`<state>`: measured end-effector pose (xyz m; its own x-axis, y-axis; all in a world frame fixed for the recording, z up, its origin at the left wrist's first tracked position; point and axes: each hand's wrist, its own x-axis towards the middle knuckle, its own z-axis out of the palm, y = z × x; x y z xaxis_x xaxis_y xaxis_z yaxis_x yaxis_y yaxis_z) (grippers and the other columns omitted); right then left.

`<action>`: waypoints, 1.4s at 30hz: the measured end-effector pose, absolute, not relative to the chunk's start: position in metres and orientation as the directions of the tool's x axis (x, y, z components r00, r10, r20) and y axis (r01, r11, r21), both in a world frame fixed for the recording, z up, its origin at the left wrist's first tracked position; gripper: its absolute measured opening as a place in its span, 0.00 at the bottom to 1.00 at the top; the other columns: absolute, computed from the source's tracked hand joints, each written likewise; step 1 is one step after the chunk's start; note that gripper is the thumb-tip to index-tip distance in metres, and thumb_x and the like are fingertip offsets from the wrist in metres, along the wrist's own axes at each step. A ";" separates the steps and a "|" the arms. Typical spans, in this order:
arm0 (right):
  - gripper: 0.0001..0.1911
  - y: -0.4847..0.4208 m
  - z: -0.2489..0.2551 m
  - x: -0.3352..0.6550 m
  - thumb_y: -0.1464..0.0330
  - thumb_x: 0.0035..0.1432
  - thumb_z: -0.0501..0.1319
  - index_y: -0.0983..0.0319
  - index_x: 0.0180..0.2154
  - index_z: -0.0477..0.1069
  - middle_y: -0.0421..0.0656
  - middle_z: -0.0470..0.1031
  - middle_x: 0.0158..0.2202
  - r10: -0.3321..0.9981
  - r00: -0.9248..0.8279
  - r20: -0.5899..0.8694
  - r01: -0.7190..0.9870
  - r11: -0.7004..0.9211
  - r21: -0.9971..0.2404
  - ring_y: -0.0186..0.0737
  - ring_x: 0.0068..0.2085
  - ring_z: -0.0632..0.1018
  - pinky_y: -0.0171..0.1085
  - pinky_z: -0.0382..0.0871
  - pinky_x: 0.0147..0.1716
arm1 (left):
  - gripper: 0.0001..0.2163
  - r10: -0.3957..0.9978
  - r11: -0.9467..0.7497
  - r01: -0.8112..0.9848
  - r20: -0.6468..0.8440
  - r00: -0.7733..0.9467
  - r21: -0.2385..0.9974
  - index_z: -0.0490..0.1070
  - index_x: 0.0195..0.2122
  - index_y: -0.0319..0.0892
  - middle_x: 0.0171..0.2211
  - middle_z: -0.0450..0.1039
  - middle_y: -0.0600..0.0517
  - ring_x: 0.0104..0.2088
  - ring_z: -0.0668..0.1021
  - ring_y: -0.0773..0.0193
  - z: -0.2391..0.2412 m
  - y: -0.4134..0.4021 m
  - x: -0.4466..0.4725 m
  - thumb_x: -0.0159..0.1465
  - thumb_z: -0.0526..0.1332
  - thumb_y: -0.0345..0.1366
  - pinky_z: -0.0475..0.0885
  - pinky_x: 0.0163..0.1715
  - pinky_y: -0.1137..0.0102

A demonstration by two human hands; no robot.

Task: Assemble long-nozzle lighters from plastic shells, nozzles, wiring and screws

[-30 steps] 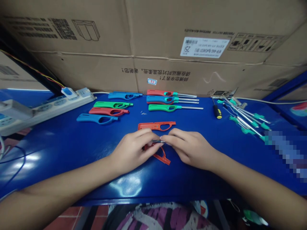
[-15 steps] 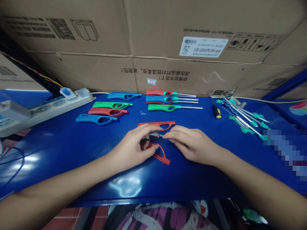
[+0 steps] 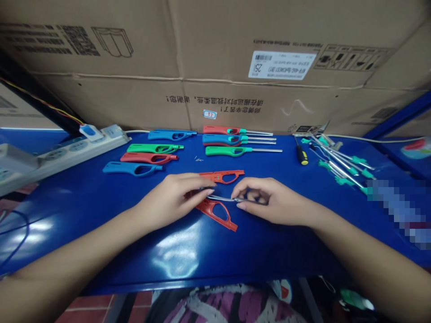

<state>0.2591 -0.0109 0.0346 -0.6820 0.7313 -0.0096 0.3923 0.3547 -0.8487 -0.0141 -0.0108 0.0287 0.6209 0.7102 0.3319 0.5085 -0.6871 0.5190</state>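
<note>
Pinching one end of a thin pale strand (image 3: 220, 198), the left hand (image 3: 171, 197) is closed up in the head view, though its fingers hide the grip itself. Right hand (image 3: 269, 199) has a slim dark piece (image 3: 247, 201) at the other end, also pinched. So the strand's basically bridging the gap between them, over the blue table (image 3: 269, 251). Upper orange shell half (image 3: 232, 177) lies just beyond the hands, lower orange shell half (image 3: 222, 215) partly under the left one.
</note>
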 end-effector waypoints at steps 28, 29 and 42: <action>0.08 -0.011 0.034 0.264 0.73 0.64 0.63 0.62 0.44 0.78 0.41 0.80 0.39 0.629 -0.777 0.021 0.489 0.623 -0.610 0.35 0.38 0.79 0.34 0.69 0.38 | 0.11 0.624 -0.718 0.532 0.078 0.777 0.449 0.77 0.48 0.44 0.45 0.79 0.49 0.46 0.79 0.57 0.028 -0.002 -0.021 0.66 0.66 0.40 0.73 0.48 0.64; 0.07 -0.011 0.034 0.264 0.72 0.64 0.63 0.62 0.43 0.78 0.41 0.81 0.39 0.629 -0.777 0.018 0.494 0.627 -0.602 0.35 0.39 0.79 0.34 0.69 0.39 | 0.11 0.628 -0.717 0.539 0.076 0.774 0.442 0.77 0.47 0.44 0.44 0.79 0.49 0.46 0.79 0.57 0.028 -0.003 -0.021 0.66 0.66 0.40 0.74 0.48 0.63; 0.08 -0.011 0.032 0.267 0.70 0.67 0.60 0.61 0.43 0.79 0.43 0.78 0.40 0.587 -0.809 -0.001 0.500 0.688 -0.526 0.37 0.40 0.79 0.35 0.70 0.41 | 0.11 0.664 -0.705 0.587 0.080 0.743 0.399 0.78 0.46 0.44 0.44 0.79 0.48 0.46 0.80 0.55 0.024 -0.006 -0.019 0.65 0.65 0.43 0.75 0.47 0.62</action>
